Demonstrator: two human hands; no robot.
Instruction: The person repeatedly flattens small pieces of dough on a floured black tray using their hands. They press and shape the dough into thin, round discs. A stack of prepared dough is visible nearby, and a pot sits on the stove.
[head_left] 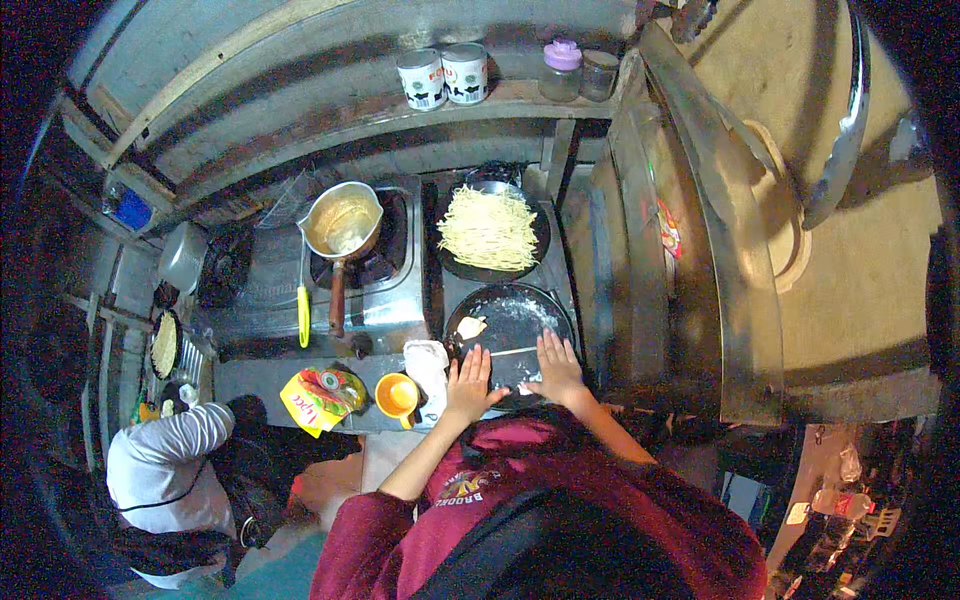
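Both my hands lie flat, fingers stretched out, on a round black tray [505, 310] dusted with white flour. A thin pale strand of dough [515, 351] runs across the tray from the fingers of my left hand [470, 388] to those of my right hand [559, 369]; its ends seem to lie under the fingers. A small lump of dough [471, 327] sits on the tray beyond my left hand. Small pale bits lie between my thumbs. Just past the tray, a dark round plate [470, 272] carries a heap of thin pale dough strips [487, 230].
A saucepan [337, 262] with a wooden handle stands on the stove [400, 290], beside a green-handled strainer [304, 315]. Near my left arm are a yellow mug [398, 396], a white cloth [427, 368] and a yellow packet [322, 396]. Cans [422, 80] and jars line the shelf. Another person [170, 475] is at left.
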